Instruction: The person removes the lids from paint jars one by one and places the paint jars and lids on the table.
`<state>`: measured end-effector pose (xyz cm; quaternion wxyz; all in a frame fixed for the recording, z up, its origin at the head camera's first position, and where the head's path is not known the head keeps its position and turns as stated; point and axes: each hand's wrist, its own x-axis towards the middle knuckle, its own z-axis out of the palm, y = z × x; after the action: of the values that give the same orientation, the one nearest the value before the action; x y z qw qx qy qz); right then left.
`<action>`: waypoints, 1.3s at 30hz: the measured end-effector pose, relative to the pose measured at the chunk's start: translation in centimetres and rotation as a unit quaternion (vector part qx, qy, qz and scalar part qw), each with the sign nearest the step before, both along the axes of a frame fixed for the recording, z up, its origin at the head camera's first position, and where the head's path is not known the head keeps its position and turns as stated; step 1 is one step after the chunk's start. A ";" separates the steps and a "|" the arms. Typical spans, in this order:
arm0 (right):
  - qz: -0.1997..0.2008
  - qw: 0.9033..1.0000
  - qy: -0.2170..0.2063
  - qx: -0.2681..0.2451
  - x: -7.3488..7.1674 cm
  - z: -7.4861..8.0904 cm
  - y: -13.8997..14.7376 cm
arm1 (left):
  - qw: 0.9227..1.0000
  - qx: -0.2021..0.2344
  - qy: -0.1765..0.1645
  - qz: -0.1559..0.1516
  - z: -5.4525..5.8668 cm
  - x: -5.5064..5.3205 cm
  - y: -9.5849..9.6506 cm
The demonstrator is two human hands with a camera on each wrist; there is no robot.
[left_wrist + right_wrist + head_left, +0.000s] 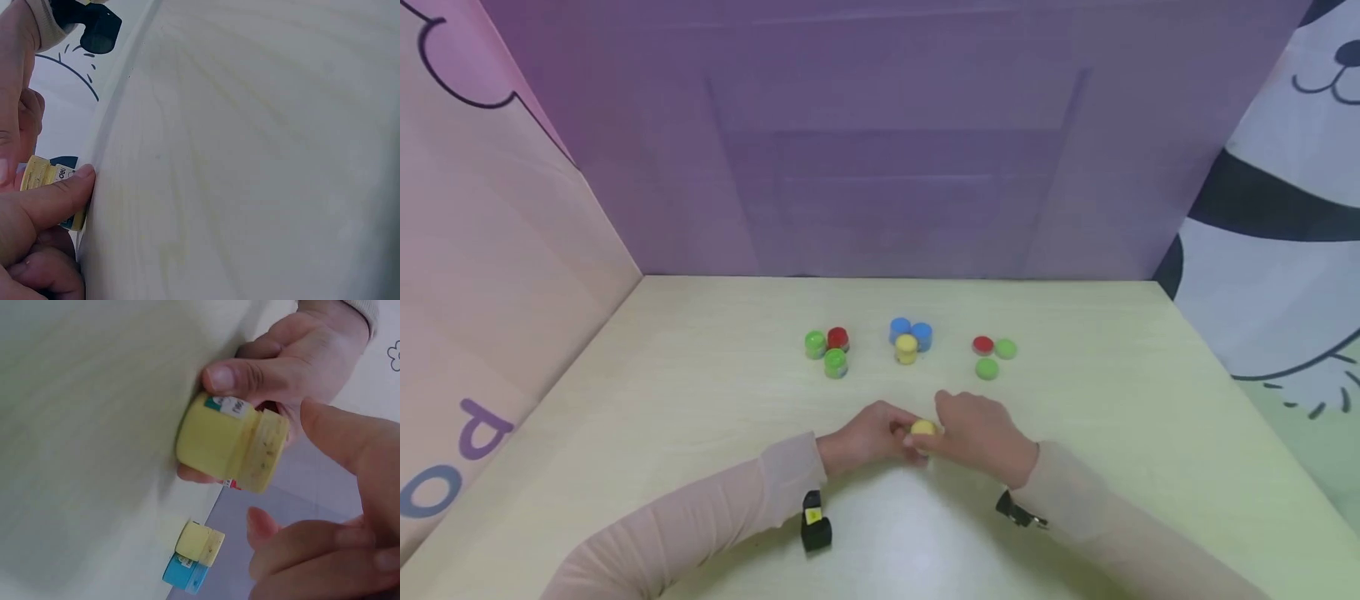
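Jar in hand (212, 440): yellow, labelled, lower centre of the head view, between both hands; whether its base touches the counter (700, 400), I cannot tell. Left hand (868, 435) grips the body, thumb on one side, fingers on the other, no slack between. Hold is low, probably to steady the jar while leaving its yellow lid (265, 456) bare for the other hand. Lid looks seated.

Right hand (981, 432) comes in from the lid end. Its fingers (312, 559) are parted, thumb and fingers standing either side of the lid in the right wrist view, a gap showing; no firm hold on anything that I can make out.

Spacing of the groups looks deliberate: jars left of centre seem lidless, flat lids of matching colours lie right of centre, likely sorted apart to keep jars and lids from mixing. Middle jars appear capped.

Count, head view. Left of centre: two green jars (836, 364), one red jar (838, 339). Centre: two blue jars (900, 328), one standing yellow jar (906, 350). Right of centre: two green lids (987, 368), one red lid (982, 345). With the held one, seven jars; three loose lids.
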<state>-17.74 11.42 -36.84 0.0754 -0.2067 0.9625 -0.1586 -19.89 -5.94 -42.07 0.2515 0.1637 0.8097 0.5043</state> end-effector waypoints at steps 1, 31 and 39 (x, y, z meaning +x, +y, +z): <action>-0.001 1.000 0.001 0.000 0.1 0.0 -0.1 | 1.000 -0.001 -0.001 0.001 0.0 0.0 0.0; 0.188 0.982 0.009 0.001 -2.0 0.5 1.6 | 1.000 -0.011 -0.017 0.017 0.1 -0.1 0.0; 0.209 0.978 0.007 -0.001 -2.4 0.6 2.1 | 1.000 -0.010 -0.015 0.013 0.1 -0.2 0.0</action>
<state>-20.09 13.48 -36.27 0.1004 -0.4042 0.8984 -0.1391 -20.04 -5.93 -41.94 0.2587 0.1427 0.8128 0.5021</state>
